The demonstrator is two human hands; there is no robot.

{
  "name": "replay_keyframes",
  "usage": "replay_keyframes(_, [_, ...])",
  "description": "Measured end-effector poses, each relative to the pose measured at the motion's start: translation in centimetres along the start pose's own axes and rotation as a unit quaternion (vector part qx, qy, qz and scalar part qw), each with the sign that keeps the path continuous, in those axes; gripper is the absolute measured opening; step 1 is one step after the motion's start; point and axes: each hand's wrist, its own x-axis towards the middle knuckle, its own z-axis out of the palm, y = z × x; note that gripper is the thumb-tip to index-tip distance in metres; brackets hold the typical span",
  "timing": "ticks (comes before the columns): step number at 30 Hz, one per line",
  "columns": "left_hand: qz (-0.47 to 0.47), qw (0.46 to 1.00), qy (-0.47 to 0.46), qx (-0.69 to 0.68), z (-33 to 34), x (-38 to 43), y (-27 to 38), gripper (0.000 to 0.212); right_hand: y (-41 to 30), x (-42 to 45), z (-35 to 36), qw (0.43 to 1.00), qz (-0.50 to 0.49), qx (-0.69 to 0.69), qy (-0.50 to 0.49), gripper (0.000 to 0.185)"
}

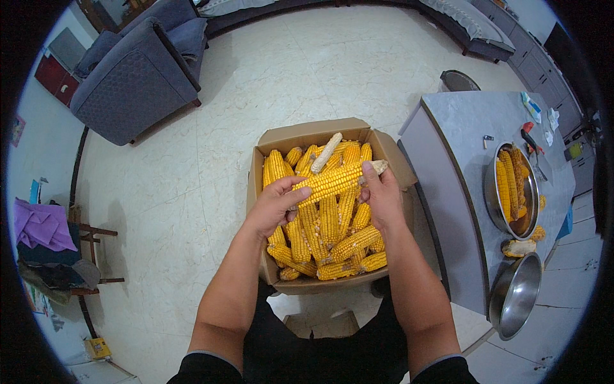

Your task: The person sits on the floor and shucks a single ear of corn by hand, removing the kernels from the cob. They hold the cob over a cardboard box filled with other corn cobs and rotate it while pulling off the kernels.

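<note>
Between my two hands lies a yellow ear of dried corn point(331, 183), held crosswise above an open cardboard box point(314, 129). My left hand point(278, 204) grips its left end, thumb on the kernels. My right hand point(382, 194) holds the other end, where pale husk or stalk sticks out. Many yellow corn ears point(328, 223) fill the box below, with loose kernels among them. A bare, whitish corncob point(326, 153) rests on the ears just behind the held one.
At the right stands a grey-topped counter point(460, 125) with a steel bowl of corn point(490, 197), an empty steel bowl point(515, 297) at its near edge, a cleaver-like knife point(542, 165) and a lighter point(488, 139). A grey armchair point(139, 81) is at back left, a wooden chair with clothes point(91, 230) at left.
</note>
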Motion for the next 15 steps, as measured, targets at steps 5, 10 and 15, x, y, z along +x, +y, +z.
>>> replay_keyframes(5, [0.006, 1.0, -0.003, 0.001, -0.2, 0.3, -0.4, 0.029, 0.1, -0.7, 0.7, 0.999, 0.044, 0.007, -0.01, 0.034])
replay_keyframes(10, [-0.017, 1.0, -0.004, -0.024, -0.2, -0.1, -0.3, 0.032, -0.4, -1.1, 1.0, 0.995, 0.073, 0.027, -0.057, 0.026])
replay_keyframes(15, [-0.035, 0.998, 0.004, -0.045, -0.1, -0.4, 0.3, 0.033, -0.6, -1.1, 0.9, 0.993, 0.049, 0.037, -0.1, 0.021])
